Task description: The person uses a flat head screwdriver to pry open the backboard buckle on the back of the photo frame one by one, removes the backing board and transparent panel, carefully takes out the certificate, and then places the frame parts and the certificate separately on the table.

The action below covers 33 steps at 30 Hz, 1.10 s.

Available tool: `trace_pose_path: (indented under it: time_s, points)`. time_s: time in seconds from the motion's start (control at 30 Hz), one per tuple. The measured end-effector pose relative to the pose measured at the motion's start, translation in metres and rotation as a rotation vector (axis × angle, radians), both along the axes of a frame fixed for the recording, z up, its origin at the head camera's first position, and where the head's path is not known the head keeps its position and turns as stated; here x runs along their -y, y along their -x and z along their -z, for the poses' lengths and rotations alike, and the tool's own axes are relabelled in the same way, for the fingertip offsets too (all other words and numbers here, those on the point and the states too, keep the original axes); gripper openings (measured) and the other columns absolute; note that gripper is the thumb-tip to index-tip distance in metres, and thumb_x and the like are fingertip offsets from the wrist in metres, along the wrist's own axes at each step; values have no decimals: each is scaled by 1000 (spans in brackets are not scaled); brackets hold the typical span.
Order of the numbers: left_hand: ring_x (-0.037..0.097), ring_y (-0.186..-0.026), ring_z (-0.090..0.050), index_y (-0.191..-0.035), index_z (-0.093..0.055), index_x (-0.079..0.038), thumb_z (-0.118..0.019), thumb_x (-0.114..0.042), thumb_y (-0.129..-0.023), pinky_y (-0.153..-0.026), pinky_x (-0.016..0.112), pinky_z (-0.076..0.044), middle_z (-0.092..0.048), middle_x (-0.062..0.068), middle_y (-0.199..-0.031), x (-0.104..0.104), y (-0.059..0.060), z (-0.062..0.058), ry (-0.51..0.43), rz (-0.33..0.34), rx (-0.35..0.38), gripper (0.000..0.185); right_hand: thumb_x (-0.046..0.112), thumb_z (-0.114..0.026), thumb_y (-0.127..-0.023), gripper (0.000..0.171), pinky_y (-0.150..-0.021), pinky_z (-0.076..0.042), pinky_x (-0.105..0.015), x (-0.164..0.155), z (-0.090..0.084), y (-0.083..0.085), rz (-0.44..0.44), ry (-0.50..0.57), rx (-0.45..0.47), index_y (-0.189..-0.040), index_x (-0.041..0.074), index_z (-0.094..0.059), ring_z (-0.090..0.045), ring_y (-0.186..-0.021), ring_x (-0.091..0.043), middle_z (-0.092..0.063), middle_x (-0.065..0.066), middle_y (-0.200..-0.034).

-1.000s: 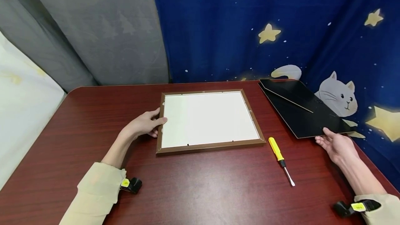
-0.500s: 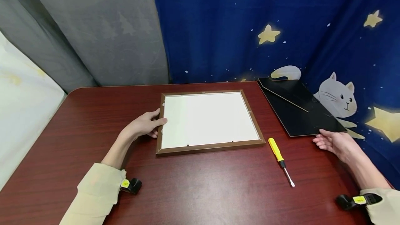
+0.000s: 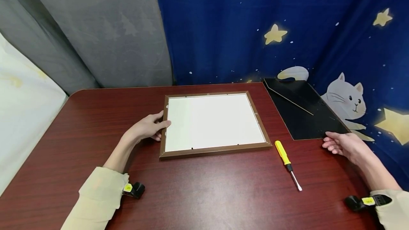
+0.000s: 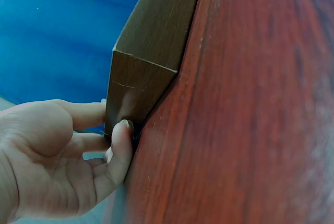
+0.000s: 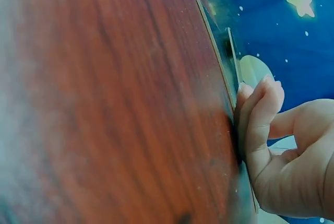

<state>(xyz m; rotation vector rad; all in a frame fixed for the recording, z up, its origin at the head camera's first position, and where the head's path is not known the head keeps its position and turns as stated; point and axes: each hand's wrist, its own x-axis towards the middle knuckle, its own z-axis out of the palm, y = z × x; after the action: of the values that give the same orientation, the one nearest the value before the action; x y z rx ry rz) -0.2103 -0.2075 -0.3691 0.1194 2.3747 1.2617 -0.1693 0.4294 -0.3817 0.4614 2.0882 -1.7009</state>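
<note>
A brown picture frame [image 3: 215, 152] lies back side up on the table, a white sheet [image 3: 214, 121] filling it. My left hand [image 3: 147, 127] grips its left side, thumb over the top edge and fingers beside and below; the left wrist view shows the fingers at the frame's corner. My right hand [image 3: 346, 145] is at the near edge of the black backing board [image 3: 303, 127], thumb right at that edge and the other fingers loosely curled in front of it. A stand leg [image 3: 289, 99] shows on the board, which lies flat at the table's back right.
A yellow-handled screwdriver [image 3: 282, 153] lies between the frame and my right hand, tip toward me. The dark red table [image 3: 204, 194] ends at a grey curtain [image 3: 105, 27] and a blue starry curtain [image 3: 230, 27] behind.
The backing board has shifted left and come down flat on the table. My right hand, first gripping its near edge, has loosened there. My left hand and the frame stay still.
</note>
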Motion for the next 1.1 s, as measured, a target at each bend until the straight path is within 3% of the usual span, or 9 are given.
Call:
trace_pose_path:
  time_s: [0.2,0.4,0.6,0.9,1.1]
  points:
    - [13,-60,-58,-159,-5,3,-53,-29,-107,-61,27,-56,-55,12,-83,1,-1,0,5,-1,1,78,21,-39,-110,39,-61,-57,-22,3,-4,4,-17,36,-35,-85,12,-68,-66,-61,-7,-72,-1,-75]
    - [13,-61,-58,-160,-6,2,-54,-29,-107,-62,27,-56,-54,13,-85,0,-1,0,2,-7,-5,78,24,-39,-110,35,-63,-57,-23,13,-13,7,-62,-58,-111,-91,14,-67,-65,-64,-8,-72,2,-79]
    - [15,-63,-59,-160,-7,2,-54,-29,-107,-63,28,-56,-55,14,-90,0,-1,0,5,-6,-10,78,25,-43,-110,30,-62,-56,-23,33,-28,12,-98,-64,-185,-95,12,-66,-63,-64,-10,-71,2,-80]
    - [15,-63,-58,-160,-6,2,-54,-28,-107,-64,28,-56,-54,13,-85,-2,-1,-1,2,2,-8,77,28,-40,-111,40,-64,-56,-24,81,-38,27,-171,-223,-285,-118,-9,-51,-61,-66,-10,-68,4,-82]
    - [15,-64,-58,-160,-7,2,-55,-26,-106,-62,28,-56,-54,13,-87,-1,-3,-2,-9,-3,-21,77,24,-44,-110,40,-65,-57,-24,108,-41,37,-212,-266,-361,-123,-14,-49,-62,-67,-11,-68,-2,-85]
